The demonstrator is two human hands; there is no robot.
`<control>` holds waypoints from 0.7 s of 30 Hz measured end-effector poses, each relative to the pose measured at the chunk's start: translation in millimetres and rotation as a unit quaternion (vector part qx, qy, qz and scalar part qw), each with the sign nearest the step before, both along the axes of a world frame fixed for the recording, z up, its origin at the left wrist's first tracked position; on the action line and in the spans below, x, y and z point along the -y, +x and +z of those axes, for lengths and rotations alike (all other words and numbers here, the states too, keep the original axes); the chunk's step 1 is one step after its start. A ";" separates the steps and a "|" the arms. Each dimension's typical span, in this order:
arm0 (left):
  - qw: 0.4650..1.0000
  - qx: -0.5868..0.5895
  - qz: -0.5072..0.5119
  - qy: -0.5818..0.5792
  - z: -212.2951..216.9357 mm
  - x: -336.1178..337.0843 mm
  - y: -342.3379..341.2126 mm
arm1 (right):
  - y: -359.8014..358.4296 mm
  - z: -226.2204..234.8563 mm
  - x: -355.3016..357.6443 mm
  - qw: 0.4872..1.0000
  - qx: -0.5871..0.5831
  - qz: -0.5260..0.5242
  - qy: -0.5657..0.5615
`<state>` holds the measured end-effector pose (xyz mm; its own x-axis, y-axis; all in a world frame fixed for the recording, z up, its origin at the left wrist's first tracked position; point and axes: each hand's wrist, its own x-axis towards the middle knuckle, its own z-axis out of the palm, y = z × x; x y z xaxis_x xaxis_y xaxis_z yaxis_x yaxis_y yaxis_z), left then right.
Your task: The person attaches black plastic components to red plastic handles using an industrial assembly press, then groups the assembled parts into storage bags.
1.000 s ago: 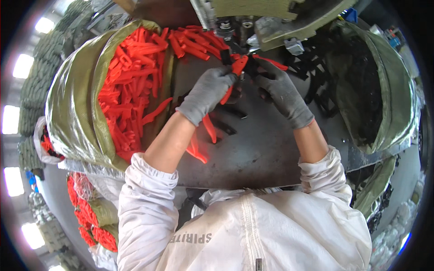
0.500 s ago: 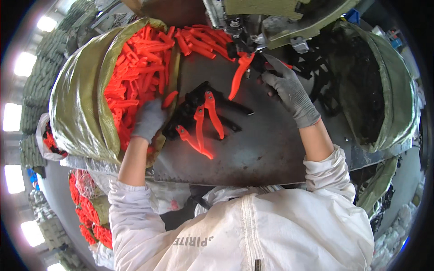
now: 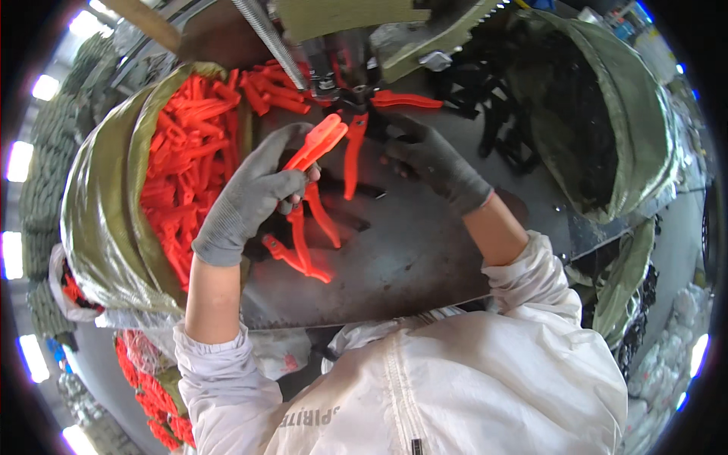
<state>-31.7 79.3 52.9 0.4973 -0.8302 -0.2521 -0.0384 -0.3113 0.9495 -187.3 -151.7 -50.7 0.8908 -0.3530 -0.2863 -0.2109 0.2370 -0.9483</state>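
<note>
- Head view, looking down at your bench: your left hand (image 3: 254, 193), in a grey glove, is curled around an orange plastic grip sleeve (image 3: 317, 142), pinching it between thumb and fingers so the sleeve sticks up and away toward the machine.
- Your right hand (image 3: 428, 159), also gloved, is closed on a pair of pliers (image 3: 355, 144) whose handle already wears an orange sleeve; one handle hangs down toward you, the other orange handle (image 3: 406, 99) points off to your right. The pliers' head sits right at the machine's jaws (image 3: 337, 80) at the top of the bench. How tight your fingers are on it I can't really tell, the palm hides that.
- The sleeve in your left hand is just beside the hanging handle, almost touching it.
- On the metal table (image 3: 409, 258) under your left hand lie a few loose orange sleeves (image 3: 303, 246) on dark metal parts.
- To your left there's a big green sack (image 3: 98, 227) packed with orange sleeves (image 3: 186, 167). To your right, another sack (image 3: 629, 129) holds dark pliers bodies (image 3: 531, 114).
</note>
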 end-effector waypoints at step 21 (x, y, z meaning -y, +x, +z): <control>0.987 -0.139 0.079 0.016 -79.4 55.0 1.5 | -13.1 -18.0 190.0 0.633 -0.100 0.055 -0.766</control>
<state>-30.3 24.3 -26.5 0.5275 -0.7370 -0.4226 0.2739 -0.3233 0.9058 -200.4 -341.7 -68.7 0.9341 -0.2916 0.2060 -0.2979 -0.9546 -0.0002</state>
